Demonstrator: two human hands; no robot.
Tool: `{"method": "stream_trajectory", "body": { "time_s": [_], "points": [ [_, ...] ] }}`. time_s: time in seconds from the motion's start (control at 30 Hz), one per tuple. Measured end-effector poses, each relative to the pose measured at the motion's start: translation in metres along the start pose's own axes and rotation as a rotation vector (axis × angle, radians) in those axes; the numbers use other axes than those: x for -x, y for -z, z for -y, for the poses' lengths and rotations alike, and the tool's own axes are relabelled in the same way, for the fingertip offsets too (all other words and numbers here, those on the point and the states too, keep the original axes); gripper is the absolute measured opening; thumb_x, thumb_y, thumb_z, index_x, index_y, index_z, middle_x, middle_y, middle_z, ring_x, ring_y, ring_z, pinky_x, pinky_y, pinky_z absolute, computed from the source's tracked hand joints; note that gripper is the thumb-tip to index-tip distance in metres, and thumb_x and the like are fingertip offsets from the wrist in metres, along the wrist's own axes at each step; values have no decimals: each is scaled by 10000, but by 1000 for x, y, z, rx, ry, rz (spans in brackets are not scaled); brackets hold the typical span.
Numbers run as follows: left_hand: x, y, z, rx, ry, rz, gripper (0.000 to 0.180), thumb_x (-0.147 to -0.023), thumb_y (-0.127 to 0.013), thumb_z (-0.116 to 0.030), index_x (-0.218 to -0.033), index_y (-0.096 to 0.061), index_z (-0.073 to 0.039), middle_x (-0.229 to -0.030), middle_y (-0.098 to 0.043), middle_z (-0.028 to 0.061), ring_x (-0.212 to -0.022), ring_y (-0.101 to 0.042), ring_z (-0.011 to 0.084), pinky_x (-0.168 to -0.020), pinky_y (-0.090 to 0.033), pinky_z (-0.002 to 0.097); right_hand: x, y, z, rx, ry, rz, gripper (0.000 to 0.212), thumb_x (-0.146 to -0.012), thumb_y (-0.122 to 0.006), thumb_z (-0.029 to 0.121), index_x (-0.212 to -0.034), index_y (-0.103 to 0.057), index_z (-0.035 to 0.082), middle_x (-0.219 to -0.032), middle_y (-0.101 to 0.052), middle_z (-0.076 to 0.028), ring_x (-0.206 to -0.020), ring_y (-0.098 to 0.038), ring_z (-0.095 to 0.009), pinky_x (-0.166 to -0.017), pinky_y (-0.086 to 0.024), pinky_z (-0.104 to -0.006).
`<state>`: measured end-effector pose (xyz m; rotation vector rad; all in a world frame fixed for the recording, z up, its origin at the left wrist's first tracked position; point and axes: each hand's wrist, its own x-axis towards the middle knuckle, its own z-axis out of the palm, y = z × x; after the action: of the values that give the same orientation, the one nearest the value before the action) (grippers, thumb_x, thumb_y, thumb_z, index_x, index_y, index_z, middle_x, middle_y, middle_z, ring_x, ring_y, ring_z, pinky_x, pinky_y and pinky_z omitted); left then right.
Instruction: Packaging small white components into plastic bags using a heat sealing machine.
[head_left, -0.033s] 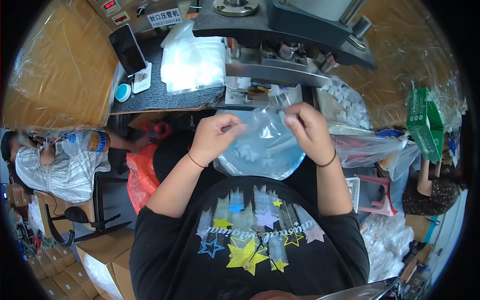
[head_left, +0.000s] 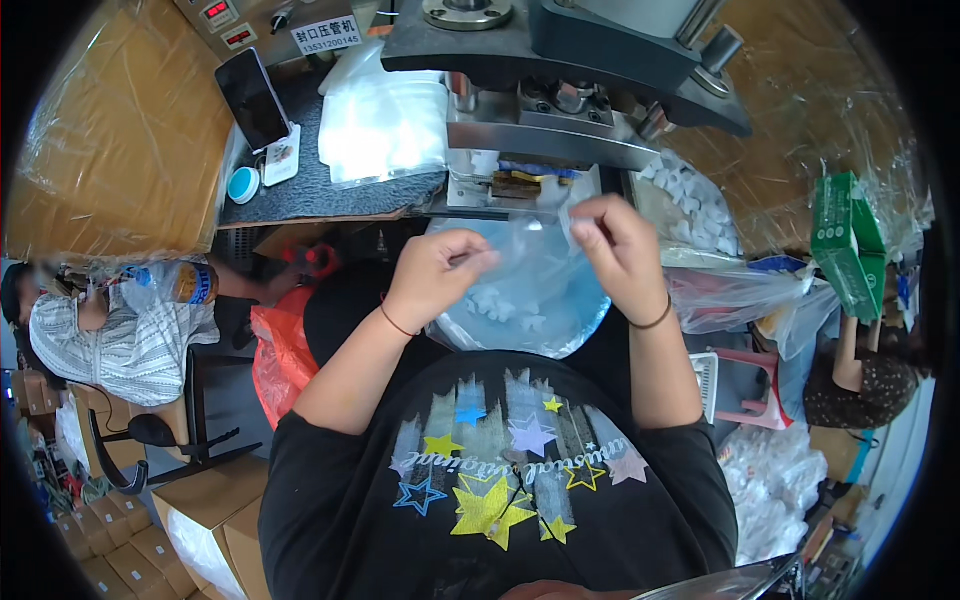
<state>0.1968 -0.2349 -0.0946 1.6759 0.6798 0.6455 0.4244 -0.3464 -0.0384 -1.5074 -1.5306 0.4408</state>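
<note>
Between my hands hangs a thin clear plastic bag (head_left: 532, 250), smeared by motion. My right hand (head_left: 622, 255) pinches its right upper edge between thumb and forefinger. The fingers of my left hand (head_left: 432, 275) are pinched together at the bag's left side, where the film is hard to make out. Below the bag, in my lap, sits a light blue basin (head_left: 596, 318) lined with clear plastic. Several small white pieces (head_left: 488, 305) lie in it, partly seen through the bag. A dark metal press (head_left: 570, 140) stands just beyond my hands.
At the far left of the bench are a stack of clear bags (head_left: 385, 130), a propped phone (head_left: 252, 100) and a small round teal-lidded jar (head_left: 243, 185). A bag of white pieces (head_left: 690, 205) lies right of the press. Other people (head_left: 110, 340) sit on both sides.
The bag has shifted and blurred between my hands, its upper edge swinging toward the right hand. My left hand has moved slightly right; the right hand is nearly still.
</note>
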Motion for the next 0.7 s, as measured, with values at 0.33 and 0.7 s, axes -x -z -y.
{"method": "stream_trajectory", "body": {
  "time_s": [0.33,0.7],
  "points": [
    [10,-49,-5,610,358,486,325,-1004,-598,-314,-1108,-633,-7,-996,-721,124,-860,-699,199,-811,-541,310,-7,37,6,259,100,247,215,-960,-582,181,-995,-692,0,-863,-670,-122,-881,-611,-303,-830,-481,-386],
    [-44,-24,10,722,437,309,250,-911,-691,-106,-1131,-643,4,-1055,-714,151,-912,-718,220,-795,-589,314,2,102,-86,1033,-520,130,225,-872,-642,156,-1074,-625,59,-1065,-635,-182,-973,-617,-403,-815,-509,-470]
  ]
}}
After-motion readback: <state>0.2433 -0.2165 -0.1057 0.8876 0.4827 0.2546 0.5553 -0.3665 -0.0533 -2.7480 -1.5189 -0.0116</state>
